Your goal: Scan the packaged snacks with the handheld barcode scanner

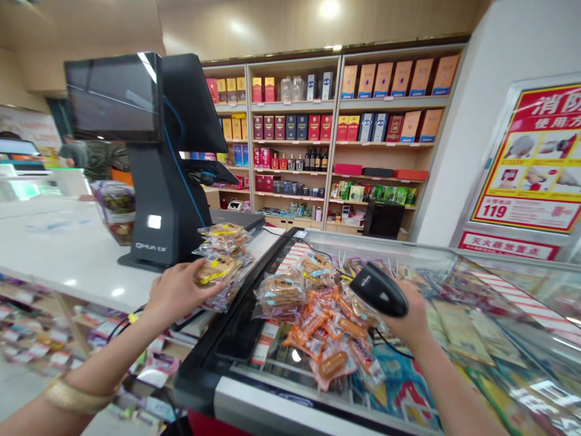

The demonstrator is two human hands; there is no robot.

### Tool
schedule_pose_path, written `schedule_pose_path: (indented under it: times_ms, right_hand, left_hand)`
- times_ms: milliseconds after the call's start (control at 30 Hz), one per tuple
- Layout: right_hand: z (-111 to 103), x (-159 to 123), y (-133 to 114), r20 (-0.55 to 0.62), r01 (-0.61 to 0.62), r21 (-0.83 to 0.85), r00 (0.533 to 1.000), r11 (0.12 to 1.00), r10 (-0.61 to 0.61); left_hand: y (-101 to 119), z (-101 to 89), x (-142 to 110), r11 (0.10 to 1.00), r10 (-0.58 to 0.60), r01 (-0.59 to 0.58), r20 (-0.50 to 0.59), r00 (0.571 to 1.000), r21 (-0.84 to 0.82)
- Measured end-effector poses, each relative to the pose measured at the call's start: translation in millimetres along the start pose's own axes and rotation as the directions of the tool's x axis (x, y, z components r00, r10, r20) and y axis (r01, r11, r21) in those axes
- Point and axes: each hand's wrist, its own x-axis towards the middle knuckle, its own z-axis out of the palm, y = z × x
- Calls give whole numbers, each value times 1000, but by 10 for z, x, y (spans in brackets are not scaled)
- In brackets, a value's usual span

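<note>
My left hand (179, 290) is closed on the edge of a clear packet of flat brown biscuits (216, 270), with its thumb along the near side. This packet lies in a stack with other such packets (226, 233) beside the register. In my right hand (411, 315) is a black barcode scanner (379, 289), its head pointing left above the freezer's glass lid. Under the scanner lie orange-wrapped sausage packs (333, 321) in a heap. More biscuit packets (284, 293) sit at the heap's left side.
A dark register with two screens (167, 163) stands on the white counter (91, 266), with a bagged item (117, 209) behind it. A black phone-like slab (240, 339) lies on the freezer (258, 393). The scanner's cable (393, 346) trails nearby. Shelves of boxes (290, 127) fill the back wall.
</note>
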Motion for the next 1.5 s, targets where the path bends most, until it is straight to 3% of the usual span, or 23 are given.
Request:
schedule_pose_path:
  times_ms: [100,233,367,433,533,767,1000,1167,1367,1500]
  right_hand:
    - [3,5,2,-13,-7,-20,1000,1000,6]
    - [-26,49,-24,-17,-4,-53,1000,999,4]
    - [-60,110,-90,1,17,-17,1000,1000,-17]
    - [-62,125,-125,12,8,1,1000,1000,-8]
    - [-49,127,-181,47,-12,31,999,999,10]
    - [-36,169,-322,71,6,91,997,996,-12]
    - [-23,175,-334,147,-15,102,989,995,0]
    - [-14,163,-302,106,-21,95,994,995,11]
    - [-22,117,-208,66,8,62,998,998,-12]
    - [-13,71,-130,36,36,41,999,999,-37]
  left_hand:
    - [13,49,-42,1000,21,-21,-102,995,0]
    - [25,95,-76,986,31,-64,-209,977,-154]
    - [125,1,-117,960,67,-169,-400,914,-224]
    - [256,-77,-157,944,132,-258,-482,866,-207]
    - [555,-137,-234,904,260,-394,-520,814,-164]
    - [1257,67,-400,770,468,-607,-473,746,-196]
    - [1504,201,-470,711,528,-646,-396,751,-277]
    - [1539,271,-492,705,518,-640,-394,759,-305]
    - [1755,305,-530,758,416,-505,-291,862,-413]
    - [1952,342,-550,802,401,-446,-196,895,-397]
